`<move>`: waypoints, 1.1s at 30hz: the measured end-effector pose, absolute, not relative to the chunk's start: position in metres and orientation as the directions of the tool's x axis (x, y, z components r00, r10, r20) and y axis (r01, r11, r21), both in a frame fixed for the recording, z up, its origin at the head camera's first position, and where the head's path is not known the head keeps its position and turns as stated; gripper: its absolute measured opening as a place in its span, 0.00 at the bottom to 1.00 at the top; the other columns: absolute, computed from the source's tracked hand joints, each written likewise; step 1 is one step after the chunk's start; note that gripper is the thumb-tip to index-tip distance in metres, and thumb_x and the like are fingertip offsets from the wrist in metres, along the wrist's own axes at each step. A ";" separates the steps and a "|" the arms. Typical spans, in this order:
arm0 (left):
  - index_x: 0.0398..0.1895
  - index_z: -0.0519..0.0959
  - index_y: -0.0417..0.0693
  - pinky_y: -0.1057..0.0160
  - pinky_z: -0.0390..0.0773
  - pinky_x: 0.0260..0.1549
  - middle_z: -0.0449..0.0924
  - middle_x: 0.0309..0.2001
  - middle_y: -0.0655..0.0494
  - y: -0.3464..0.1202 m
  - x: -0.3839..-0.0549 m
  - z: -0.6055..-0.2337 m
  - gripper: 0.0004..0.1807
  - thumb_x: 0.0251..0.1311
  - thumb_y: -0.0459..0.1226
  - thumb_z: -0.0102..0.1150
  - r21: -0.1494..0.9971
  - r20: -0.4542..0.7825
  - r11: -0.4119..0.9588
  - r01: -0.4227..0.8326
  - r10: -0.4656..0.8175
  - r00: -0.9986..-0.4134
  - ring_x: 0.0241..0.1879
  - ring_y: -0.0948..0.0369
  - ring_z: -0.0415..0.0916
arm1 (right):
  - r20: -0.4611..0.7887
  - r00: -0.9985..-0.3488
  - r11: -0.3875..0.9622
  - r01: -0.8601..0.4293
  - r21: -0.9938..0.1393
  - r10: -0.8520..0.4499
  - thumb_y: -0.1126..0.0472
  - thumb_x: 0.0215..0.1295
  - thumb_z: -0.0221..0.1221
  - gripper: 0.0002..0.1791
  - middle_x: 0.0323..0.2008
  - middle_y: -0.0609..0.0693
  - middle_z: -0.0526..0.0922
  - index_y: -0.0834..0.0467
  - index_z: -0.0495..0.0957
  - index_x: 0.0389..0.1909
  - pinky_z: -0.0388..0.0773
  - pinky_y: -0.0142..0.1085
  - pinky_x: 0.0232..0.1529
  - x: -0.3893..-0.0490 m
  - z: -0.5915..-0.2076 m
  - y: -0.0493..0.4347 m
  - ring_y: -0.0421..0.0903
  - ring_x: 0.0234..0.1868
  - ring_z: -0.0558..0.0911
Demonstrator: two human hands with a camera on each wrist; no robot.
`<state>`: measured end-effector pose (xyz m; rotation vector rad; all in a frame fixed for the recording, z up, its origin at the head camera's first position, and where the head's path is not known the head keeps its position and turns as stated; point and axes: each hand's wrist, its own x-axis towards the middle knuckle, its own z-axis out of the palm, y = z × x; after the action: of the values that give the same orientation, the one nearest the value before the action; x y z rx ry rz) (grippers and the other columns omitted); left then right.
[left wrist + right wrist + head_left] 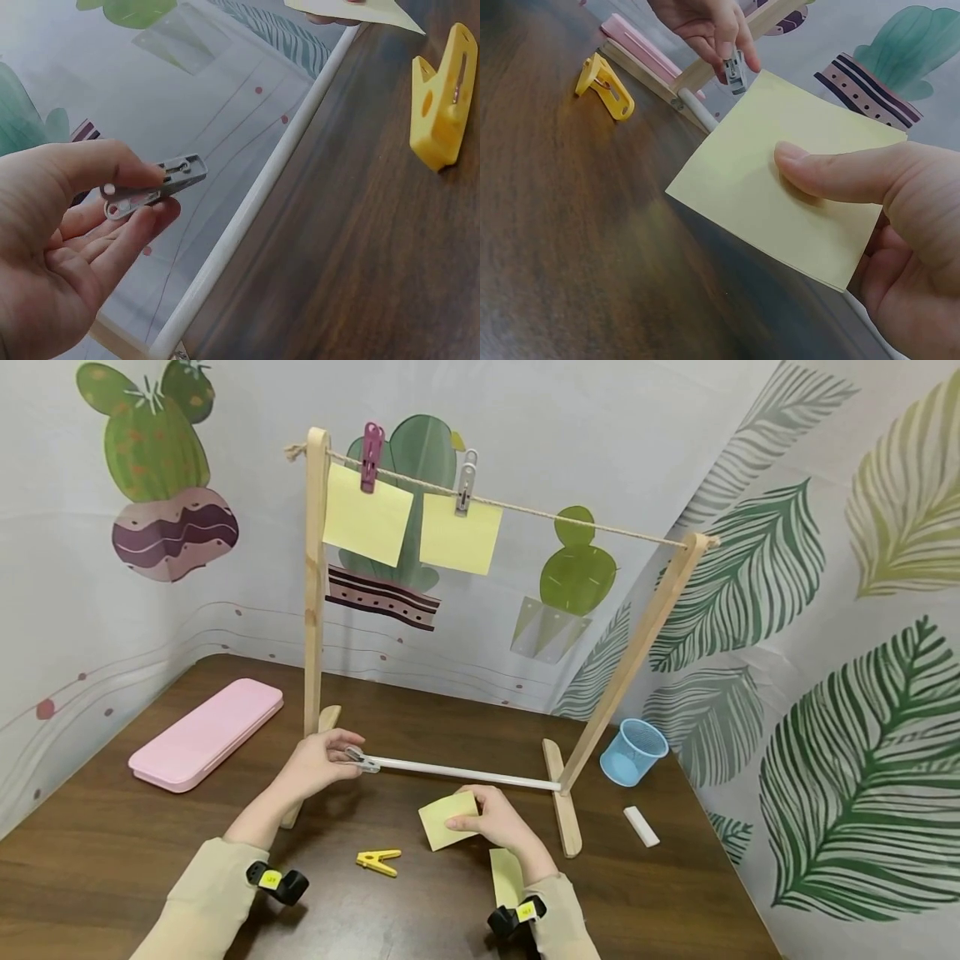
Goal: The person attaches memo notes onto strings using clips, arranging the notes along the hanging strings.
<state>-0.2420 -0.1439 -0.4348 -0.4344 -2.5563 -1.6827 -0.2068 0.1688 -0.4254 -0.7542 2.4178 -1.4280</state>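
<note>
now, left hand (318, 768): i see its thumb and fingertips clamped on the grey clip, beside the foot of the left post (313, 593).
grey clip (171, 182): up off the table (645, 902), pinched; in my head view it overlaps the left end of the white bar (465, 774).
right hand (497, 818): thumb flat on the front of the held note, other fingers behind it, so the paper is pinched between.
held note (742, 180): yellow, tilted, above the table; its lower edge looks doubled to me, perhaps more than one sheet, though the dim wrist view leaves me unsure.
loose note (506, 877): on the table, partly hidden from me by the right forearm.
yellow clip (378, 862): lying on the table between my two hands, touching neither.
rope (570, 517): tied between the left post and the right post (637, 652).
left hung note (367, 516): on the rope under the purple clip (371, 456).
right hung note (459, 539): beside it, under the hung grey clip (466, 483).
pink case (206, 735): left of the left post.
blue cup (633, 752): right of the right post, with the white block (641, 827) near it.
</note>
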 end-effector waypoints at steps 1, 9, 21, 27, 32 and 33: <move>0.52 0.75 0.27 0.72 0.79 0.33 0.84 0.41 0.39 -0.144 -0.242 -0.434 0.25 0.50 0.28 0.69 0.897 0.193 0.360 0.257 0.204 -0.960 0.38 0.60 0.83 | 0.059 -0.839 0.390 -0.312 -0.866 -0.540 0.70 0.56 0.68 0.14 0.28 0.53 0.80 0.72 0.79 0.41 0.71 0.26 0.30 -0.207 -0.426 0.169 0.33 0.27 0.73; 0.52 0.78 0.34 0.70 0.80 0.36 0.84 0.42 0.43 -0.145 -0.243 -0.434 0.25 0.52 0.36 0.72 0.888 0.189 0.387 0.247 0.183 -0.965 0.38 0.62 0.84 | 0.068 -0.839 0.388 -0.319 -0.865 -0.540 0.70 0.55 0.68 0.13 0.27 0.53 0.79 0.72 0.79 0.40 0.71 0.25 0.29 -0.207 -0.427 0.168 0.32 0.26 0.72; 0.52 0.78 0.35 0.72 0.78 0.36 0.83 0.47 0.37 -0.142 -0.241 -0.434 0.21 0.57 0.36 0.68 0.889 0.210 0.391 0.238 0.114 -0.971 0.45 0.52 0.84 | 0.064 -0.845 0.392 -0.312 -0.866 -0.531 0.70 0.55 0.68 0.14 0.28 0.51 0.79 0.72 0.79 0.41 0.72 0.25 0.30 -0.207 -0.427 0.169 0.32 0.27 0.72; 0.54 0.76 0.32 0.71 0.79 0.35 0.84 0.43 0.39 -0.140 -0.241 -0.434 0.25 0.55 0.37 0.70 0.901 0.210 0.364 0.238 0.115 -0.971 0.40 0.61 0.83 | 0.062 -0.849 0.390 -0.304 -0.869 -0.524 0.70 0.57 0.67 0.13 0.28 0.50 0.79 0.72 0.78 0.41 0.72 0.26 0.30 -0.208 -0.427 0.170 0.32 0.27 0.73; 0.52 0.76 0.30 0.71 0.79 0.34 0.85 0.41 0.40 -0.137 -0.242 -0.436 0.26 0.53 0.37 0.72 0.915 0.198 0.334 0.226 0.116 -0.973 0.36 0.68 0.81 | 0.062 -0.848 0.387 -0.305 -0.870 -0.526 0.71 0.58 0.65 0.12 0.30 0.55 0.81 0.72 0.78 0.41 0.72 0.26 0.32 -0.209 -0.429 0.172 0.32 0.29 0.74; 0.52 0.76 0.30 0.71 0.79 0.34 0.85 0.41 0.40 -0.137 -0.242 -0.437 0.26 0.53 0.36 0.72 0.917 0.195 0.329 0.224 0.119 -0.974 0.35 0.69 0.81 | 0.062 -0.847 0.388 -0.305 -0.870 -0.527 0.71 0.58 0.65 0.12 0.30 0.56 0.81 0.72 0.78 0.41 0.72 0.26 0.33 -0.209 -0.429 0.172 0.32 0.29 0.74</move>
<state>-0.2422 -0.1368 -0.4374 -0.3217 -2.4848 -1.7388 -0.2090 0.1723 -0.4289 -0.7396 2.4220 -1.4441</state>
